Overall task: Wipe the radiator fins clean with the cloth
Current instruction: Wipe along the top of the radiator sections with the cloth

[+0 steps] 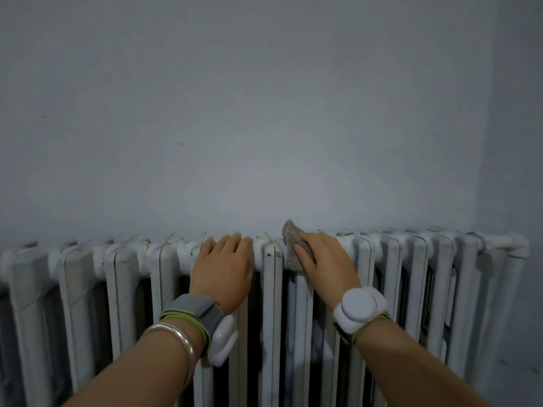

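Observation:
A white cast-iron radiator [411, 259] with several upright fins runs along the wall, its paint scuffed and grimy near the top. My left hand [223, 262] rests on the top of a fin left of centre, fingers draped over the edge. A grey-brown cloth [292, 239] lies over the top of the fin just right of centre, one corner sticking up. My right hand [323, 259] presses on the cloth from the right with straight fingers, covering its right part.
A plain pale wall [264, 113] rises directly behind the radiator. A room corner [487, 171] stands at the far right, just past the radiator's last fin. Dark gaps show between the fins below my hands.

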### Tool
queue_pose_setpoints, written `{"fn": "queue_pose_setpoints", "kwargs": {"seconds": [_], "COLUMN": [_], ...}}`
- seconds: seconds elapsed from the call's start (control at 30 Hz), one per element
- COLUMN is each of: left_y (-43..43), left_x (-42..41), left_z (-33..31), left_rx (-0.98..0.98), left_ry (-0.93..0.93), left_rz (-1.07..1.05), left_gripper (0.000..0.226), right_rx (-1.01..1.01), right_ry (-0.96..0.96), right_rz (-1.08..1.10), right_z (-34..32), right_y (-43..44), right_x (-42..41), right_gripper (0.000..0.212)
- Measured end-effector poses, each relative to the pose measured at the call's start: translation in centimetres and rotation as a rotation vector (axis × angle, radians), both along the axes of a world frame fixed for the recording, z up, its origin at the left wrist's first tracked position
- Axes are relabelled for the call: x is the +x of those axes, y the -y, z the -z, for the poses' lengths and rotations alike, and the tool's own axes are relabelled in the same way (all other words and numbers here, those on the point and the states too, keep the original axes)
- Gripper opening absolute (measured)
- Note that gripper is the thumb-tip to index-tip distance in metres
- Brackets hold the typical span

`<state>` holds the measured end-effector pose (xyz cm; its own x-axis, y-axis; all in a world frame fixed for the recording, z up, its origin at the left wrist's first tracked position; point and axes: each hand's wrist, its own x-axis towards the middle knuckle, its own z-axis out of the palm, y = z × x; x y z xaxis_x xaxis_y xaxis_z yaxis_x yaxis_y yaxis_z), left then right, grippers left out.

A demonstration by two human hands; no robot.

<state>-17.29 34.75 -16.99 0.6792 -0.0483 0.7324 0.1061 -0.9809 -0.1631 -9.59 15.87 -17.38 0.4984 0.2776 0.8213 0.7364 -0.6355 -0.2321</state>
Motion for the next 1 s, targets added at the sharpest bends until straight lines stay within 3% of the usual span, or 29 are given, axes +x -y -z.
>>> {"fn": "queue_pose_setpoints", "kwargs": {"seconds": [0.2,0.57,0.73,0.9,1.0], "left_y": [-0.3,-0.9,-0.9,-0.7,-0.7], "left_x": [-0.4,0.1,0.1,-0.2,-0.2], "left_z": [0.7,1.7,1.6,1.4,1.3], "left_rx": [-0.043,-0.042,-0.071,-0.095,-0.089], "left_ry": [0.043,0.107,0.082,0.073,0.085], "left_rz": [0.045,0.082,0.080,0.102,0.094], "left_gripper": [0.040,0.044,0.043,0.039,0.039], "right_rx": [0.060,0.134,0.036,-0.052,0.030], "right_ry": [0.087,-0.039,-0.124,-0.163,-0.127], "right_rz": [0.060,0.073,0.117,0.068,-0.022], "right_z": [2.4,5.6,8.0,9.9,8.9], "right_y": [-0.4,-0.6,-0.1,0.4,1.3], "right_x": [-1.0,-2.3,-2.8,-3.0,-4.1], "right_gripper": [0.031,0.038,0.039,0.031,0.019]}}
